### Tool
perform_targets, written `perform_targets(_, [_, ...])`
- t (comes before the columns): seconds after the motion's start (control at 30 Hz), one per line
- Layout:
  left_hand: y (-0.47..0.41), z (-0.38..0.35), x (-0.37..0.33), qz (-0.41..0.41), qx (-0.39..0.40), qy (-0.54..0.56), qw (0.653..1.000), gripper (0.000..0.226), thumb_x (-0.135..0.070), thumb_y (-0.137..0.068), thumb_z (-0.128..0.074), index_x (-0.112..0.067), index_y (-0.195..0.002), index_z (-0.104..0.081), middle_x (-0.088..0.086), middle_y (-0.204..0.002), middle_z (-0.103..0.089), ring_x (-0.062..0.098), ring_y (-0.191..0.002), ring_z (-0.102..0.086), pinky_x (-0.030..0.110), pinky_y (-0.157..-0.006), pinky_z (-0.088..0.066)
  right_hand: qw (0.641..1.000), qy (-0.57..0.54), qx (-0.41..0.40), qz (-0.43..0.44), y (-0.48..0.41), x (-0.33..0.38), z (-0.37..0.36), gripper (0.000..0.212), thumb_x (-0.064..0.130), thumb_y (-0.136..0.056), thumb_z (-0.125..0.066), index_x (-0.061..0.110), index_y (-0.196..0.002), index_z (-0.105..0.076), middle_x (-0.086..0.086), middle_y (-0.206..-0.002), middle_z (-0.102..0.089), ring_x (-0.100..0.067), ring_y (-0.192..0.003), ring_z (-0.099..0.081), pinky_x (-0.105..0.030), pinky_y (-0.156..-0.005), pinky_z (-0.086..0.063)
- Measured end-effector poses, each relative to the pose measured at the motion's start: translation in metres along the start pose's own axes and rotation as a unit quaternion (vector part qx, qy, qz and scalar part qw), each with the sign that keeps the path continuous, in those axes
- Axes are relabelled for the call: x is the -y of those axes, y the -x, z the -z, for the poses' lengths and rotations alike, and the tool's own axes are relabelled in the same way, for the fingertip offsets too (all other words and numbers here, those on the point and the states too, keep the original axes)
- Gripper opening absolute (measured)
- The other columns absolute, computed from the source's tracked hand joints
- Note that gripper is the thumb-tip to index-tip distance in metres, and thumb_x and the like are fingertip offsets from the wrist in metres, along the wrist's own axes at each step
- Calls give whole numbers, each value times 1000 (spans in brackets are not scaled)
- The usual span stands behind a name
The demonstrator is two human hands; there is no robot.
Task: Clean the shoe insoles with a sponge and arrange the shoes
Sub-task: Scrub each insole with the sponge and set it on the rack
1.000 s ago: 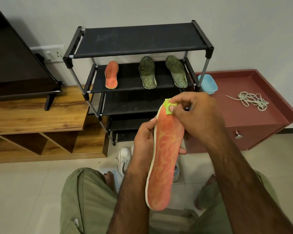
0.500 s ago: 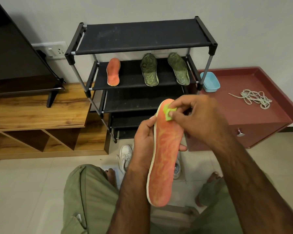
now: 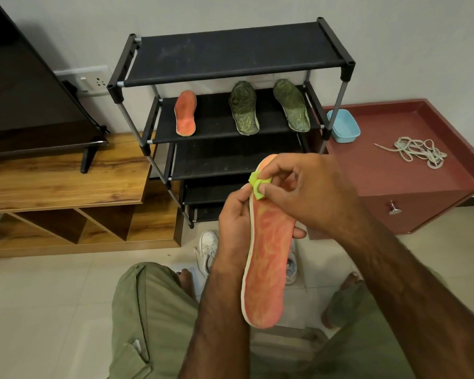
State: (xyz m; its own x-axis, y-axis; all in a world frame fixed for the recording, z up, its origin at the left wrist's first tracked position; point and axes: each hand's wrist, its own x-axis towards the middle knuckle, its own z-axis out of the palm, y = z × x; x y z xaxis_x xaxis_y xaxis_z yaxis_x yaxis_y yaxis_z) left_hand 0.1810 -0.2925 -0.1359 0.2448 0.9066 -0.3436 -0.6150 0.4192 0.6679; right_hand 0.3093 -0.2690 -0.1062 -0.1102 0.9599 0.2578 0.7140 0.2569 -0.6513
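My left hand (image 3: 234,220) grips a long orange insole (image 3: 266,263) from behind, holding it upright in front of me. My right hand (image 3: 304,192) pinches a small yellow-green sponge (image 3: 257,186) and presses it on the insole's upper end. On the second shelf of the black shoe rack (image 3: 230,56) lie another orange insole (image 3: 185,117) and two dark green insoles (image 3: 243,112) (image 3: 292,105). White shoes (image 3: 208,251) stand on the floor below my hands, partly hidden by them.
A red cabinet (image 3: 394,170) to the right carries a blue tub (image 3: 343,125) and a pile of loose laces (image 3: 419,151). A wooden TV unit (image 3: 66,176) with a TV (image 3: 25,105) stands to the left. My knees in green trousers (image 3: 145,318) frame the tiled floor.
My right hand has slid the sponge a little down from the insole's top end. The view has shifted slightly; the left hand's hold on the insole is the same.
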Motion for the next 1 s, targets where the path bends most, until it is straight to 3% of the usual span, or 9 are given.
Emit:
perform_targets(0.13, [0,3,-3,38,27,12,999,55,-37,-102,-33,-2,-111,-75,20,-97,-75,33,-67,-71,37,-59,-60,999,-1,-47,-19,-3,-7,2,15,45,-81,-74,39,-95,-71,23,-77,-68,-1,-77,-67,-40,-72,-60])
perform_targets(0.23, [-1,8,-2,38,12,27,999,57,-32,-104,-33,0,-91,-78,17,-75,-73,26,-55,-70,30,-49,-57,1000,-8,19,16,-1,-2,3,22,51,-77,-68,40,-96,-72,23,-79,-70,-1,-77,-68,-41,-72,-60])
perform_targets(0.4, [4,0,-5,54,32,-9,998,59,-42,-88,-46,4,-121,-63,22,-81,-70,34,-53,-67,32,-49,-58,1000,16,-21,-7,-18,-23,23,13,41,-82,-75,37,-94,-75,21,-73,-69,-1,-72,-67,-42,-71,-60])
perform_targets(0.53, [6,-1,-5,47,31,-4,998,52,-36,-101,-36,-1,-96,-74,16,-69,-70,29,-49,-67,31,-47,-57,996,36,77,40,-13,-21,28,16,43,-81,-76,39,-96,-76,21,-79,-70,-1,-76,-67,-42,-70,-60])
perform_targets(0.63, [6,-4,-5,63,36,5,997,59,-39,-93,-43,6,-125,-62,22,-78,-69,34,-54,-68,33,-46,-57,999,39,28,25,-17,-29,35,13,36,-83,-79,37,-96,-76,23,-76,-71,0,-75,-68,-41,-71,-60])
perform_targets(0.7, [5,-3,-6,61,31,1,998,64,-40,-91,-45,8,-132,-57,24,-86,-69,35,-56,-68,35,-47,-57,995,38,68,54,-14,-28,36,13,31,-83,-80,35,-96,-77,21,-76,-70,-1,-75,-68,-41,-70,-60])
perform_targets(0.77, [6,-2,-6,63,45,1,997,63,-41,-91,-45,7,-129,-60,25,-88,-69,36,-57,-68,35,-50,-58,990,29,117,77,-10,-26,36,15,28,-84,-81,33,-97,-78,19,-77,-71,-3,-75,-68,-40,-70,-60])
perform_targets(0.9, [4,-2,-6,62,49,11,997,54,-41,-92,-43,3,-109,-71,24,-81,-69,36,-53,-66,31,-48,-57,995,16,76,58,-15,-33,45,14,25,-83,-82,33,-94,-78,21,-75,-72,-3,-75,-70,-39,-71,-60])
perform_targets(1.0, [3,0,-7,58,45,10,997,54,-40,-96,-41,2,-115,-69,23,-90,-70,37,-55,-66,34,-51,-58,986,4,138,99,-8,-29,42,16,19,-84,-83,26,-98,-80,16,-75,-73,-4,-74,-70,-32,-71,-59])
